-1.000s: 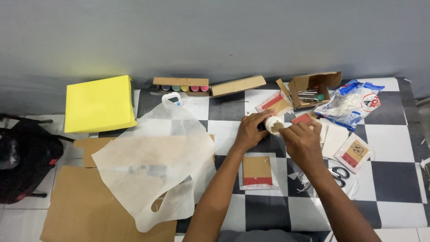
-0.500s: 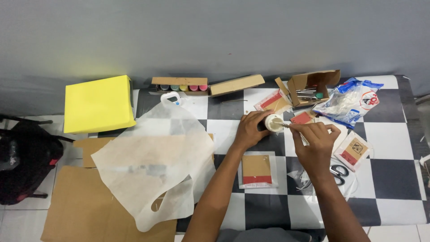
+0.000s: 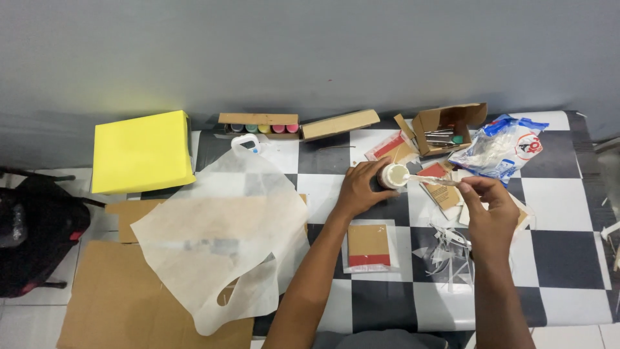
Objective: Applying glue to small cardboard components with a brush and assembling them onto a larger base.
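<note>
At the centre of the frame, we hold a small white glue jar (image 3: 392, 176) in our left hand (image 3: 360, 189), its fingers curled tight around the dark body of the jar, which is tipped so its open white mouth faces right. Our right hand (image 3: 489, 210), just right of centre, pinches a thin flat stick (image 3: 434, 181) between thumb and fingertips; the stick's pale tip reaches to the jar's mouth. Both hands hover over the black-and-white checkered counter (image 3: 562, 249).

Below the left hand lies a small brown card with a red strip (image 3: 369, 246) along its lower edge. Under the right wrist we see a heap of white paper scraps (image 3: 447, 253), and just beyond the stick a brown packet (image 3: 442, 191) among other cards.

A large sheet of translucent white fabric (image 3: 216, 232) spreads over the left-centre of the frame, draped partly over flat brown cardboard (image 3: 116, 297) in the lower left. A bright yellow box (image 3: 142, 152) sits in the upper left. Along the wall at upper centre stands an open box of coloured paint pots (image 3: 259, 124), with a torn cardboard box of tools (image 3: 445, 126) and a crumpled clear plastic bag (image 3: 500, 147) in the upper right. A black bag (image 3: 32, 232) rests at the far left edge.
</note>
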